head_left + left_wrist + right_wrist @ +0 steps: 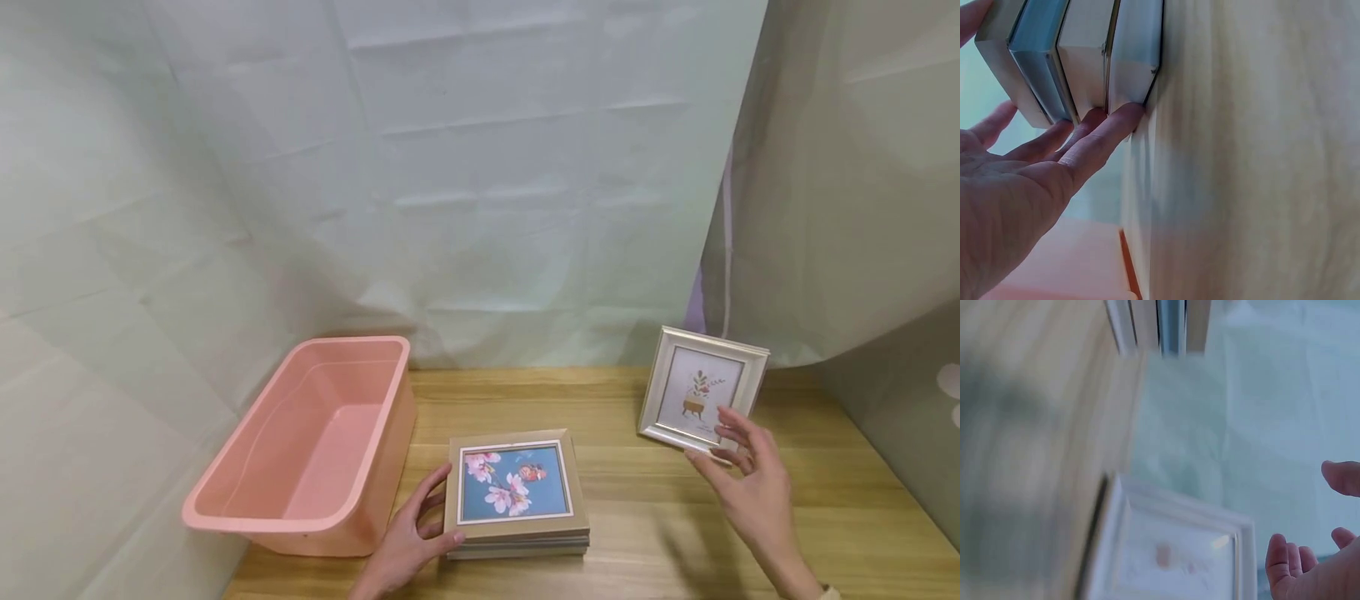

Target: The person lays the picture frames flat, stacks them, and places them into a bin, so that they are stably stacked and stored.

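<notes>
"Low in the head view, which thing is being handled?"

"It is a stack of picture frames, lying flat; four edges can be counted in the left wrist view. Further back, to the right, one standing frame leans a little backward."

"And the hands?"

"The left hand is spread at the stack's corner, nearly straight fingers touching the left side, thumb at the near edge. The right hand is wide and holds nothing, just beside the standing frame; I cannot see a clear contact."

"Which step is this, in your opinion?"

"I would say the left steadies the stack while the right attends to the single frame. The next move calls for a light touch there, so it does not tip."

"What is around?"

"Bench underneath, pink tub left of the stack, pale cloth behind."
</notes>
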The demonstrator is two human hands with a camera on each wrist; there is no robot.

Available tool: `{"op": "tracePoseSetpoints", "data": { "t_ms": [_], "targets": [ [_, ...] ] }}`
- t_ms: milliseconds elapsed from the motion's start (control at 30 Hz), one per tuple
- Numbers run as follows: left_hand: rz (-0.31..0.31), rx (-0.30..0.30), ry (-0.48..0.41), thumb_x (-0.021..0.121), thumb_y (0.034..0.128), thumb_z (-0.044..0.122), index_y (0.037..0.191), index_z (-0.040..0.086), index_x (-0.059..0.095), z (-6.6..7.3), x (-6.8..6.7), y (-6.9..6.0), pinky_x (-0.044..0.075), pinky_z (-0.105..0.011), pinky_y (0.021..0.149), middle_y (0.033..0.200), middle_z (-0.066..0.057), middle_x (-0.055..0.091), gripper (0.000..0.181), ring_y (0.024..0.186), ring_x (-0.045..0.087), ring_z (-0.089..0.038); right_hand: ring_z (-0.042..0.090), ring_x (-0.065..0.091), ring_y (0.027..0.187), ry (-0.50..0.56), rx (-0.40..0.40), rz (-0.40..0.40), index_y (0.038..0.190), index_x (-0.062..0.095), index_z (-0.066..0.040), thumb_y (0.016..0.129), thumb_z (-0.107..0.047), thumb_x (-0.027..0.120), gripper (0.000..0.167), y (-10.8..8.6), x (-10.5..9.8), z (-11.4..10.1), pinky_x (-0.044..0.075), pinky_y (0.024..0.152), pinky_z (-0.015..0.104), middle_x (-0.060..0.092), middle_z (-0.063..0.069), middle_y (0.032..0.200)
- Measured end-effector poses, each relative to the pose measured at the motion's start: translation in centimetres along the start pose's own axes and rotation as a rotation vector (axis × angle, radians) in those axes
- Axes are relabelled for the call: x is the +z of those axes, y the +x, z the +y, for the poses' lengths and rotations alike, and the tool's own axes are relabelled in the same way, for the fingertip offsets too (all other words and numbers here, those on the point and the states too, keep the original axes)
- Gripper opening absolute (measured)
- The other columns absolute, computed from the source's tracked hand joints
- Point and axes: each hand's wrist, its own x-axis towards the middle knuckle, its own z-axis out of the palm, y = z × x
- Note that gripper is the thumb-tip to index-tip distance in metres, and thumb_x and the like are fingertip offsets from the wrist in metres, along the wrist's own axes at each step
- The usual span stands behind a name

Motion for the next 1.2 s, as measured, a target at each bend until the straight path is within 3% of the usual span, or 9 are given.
{"op": "tracePoseSetpoints", "data": {
  "t_ms": [267,467,567,733,833,933,1000,1167,1200],
  "targets": [
    [0.008,-0.019,0.004,0.087,0.0882,0.007,0.169,0.010,0.035,-0.1,0.0,0.1,0.060,-0.021,0.098,0.174,-0.027,0.033,0.097,0.152,0.042,-0.050,-0.016,0.042,0.108,-0.183,-0.093,0.087,0.154,0.055,0.003,0.078,0.014,0.086,0.083,5.3,-3.9,1.1,0.041,0.087,-0.008,0.038,-0.023,0.129],
    [0.008,-0.014,0.012,0.087,0.0880,0.006,0.169,0.009,0.035,-0.2,-0.1,0.1,0.059,-0.021,0.101,0.174,-0.026,0.033,0.096,0.153,0.041,-0.050,-0.022,0.034,0.108,-0.279,-0.170,-0.012,0.160,0.048,0.002,0.085,0.008,0.084,0.084,9.4,-6.3,2.8,0.035,0.083,-0.011,0.047,0.030,0.145],
    [0.013,-0.014,0.032,0.088,0.0879,0.008,0.169,0.009,0.036,-0.3,-0.1,0.0,0.057,-0.019,0.103,0.174,-0.027,0.034,0.096,0.153,0.044,-0.043,-0.020,0.040,0.108,-0.309,-0.175,-0.116,0.164,0.042,0.001,0.090,0.002,0.083,0.084,10.9,-7.0,3.4,0.037,0.080,-0.010,0.043,0.042,0.149],
    [0.017,-0.016,0.036,0.087,0.0891,0.009,0.169,0.011,0.036,-0.5,-0.2,0.0,0.055,-0.016,0.104,0.174,-0.026,0.036,0.095,0.141,0.051,-0.005,-0.025,0.045,0.103,-0.288,-0.171,-0.246,0.167,0.034,0.001,0.092,0.004,0.081,0.088,13.0,-7.4,3.9,0.043,0.077,-0.007,0.044,0.046,0.148],
    [0.010,-0.005,0.022,0.086,0.0900,0.009,0.169,0.011,0.036,-0.5,-0.2,0.0,0.055,-0.016,0.104,0.173,-0.027,0.036,0.094,0.134,0.050,0.009,-0.030,0.040,0.102,-0.264,-0.170,-0.296,0.168,0.031,0.001,0.092,0.006,0.080,0.091,14.0,-7.5,4.3,0.044,0.078,-0.007,0.045,0.046,0.148],
    [0.002,0.003,0.017,0.086,0.0902,0.009,0.169,0.011,0.036,-0.6,-0.2,0.0,0.055,-0.016,0.104,0.172,-0.028,0.036,0.094,0.133,0.051,0.011,-0.031,0.038,0.105,-0.278,-0.163,-0.331,0.170,0.028,-0.001,0.094,0.003,0.080,0.093,14.7,-7.8,4.7,0.044,0.079,-0.006,0.045,0.046,0.149],
    [0.000,0.000,0.017,0.086,0.0902,0.010,0.169,0.011,0.036,-0.6,-0.3,0.0,0.055,-0.016,0.104,0.172,-0.028,0.037,0.093,0.133,0.051,0.011,-0.024,0.048,0.107,-0.306,-0.154,-0.352,0.171,0.027,-0.004,0.095,0.000,0.080,0.092,15.1,-8.0,5.0,0.053,0.084,0.005,0.046,0.047,0.149],
    [0.002,-0.012,0.020,0.087,0.0898,0.010,0.169,0.012,0.036,-0.6,-0.3,0.0,0.056,-0.017,0.103,0.170,-0.028,0.039,0.094,0.132,0.051,0.010,-0.025,0.050,0.104,-0.305,-0.156,-0.421,0.169,0.032,-0.003,0.099,0.000,0.075,0.082,16.1,-8.3,6.0,0.050,0.083,0.008,0.049,0.046,0.145],
    [0.000,-0.012,0.018,0.087,0.0897,0.010,0.169,0.012,0.036,-0.6,-0.2,0.0,0.056,-0.017,0.103,0.170,-0.028,0.039,0.094,0.132,0.052,0.010,-0.031,0.041,0.104,-0.288,-0.163,-0.435,0.168,0.034,-0.003,0.099,0.001,0.074,0.079,16.3,-8.4,6.2,0.043,0.078,0.001,0.052,0.044,0.142]
  ]
}}
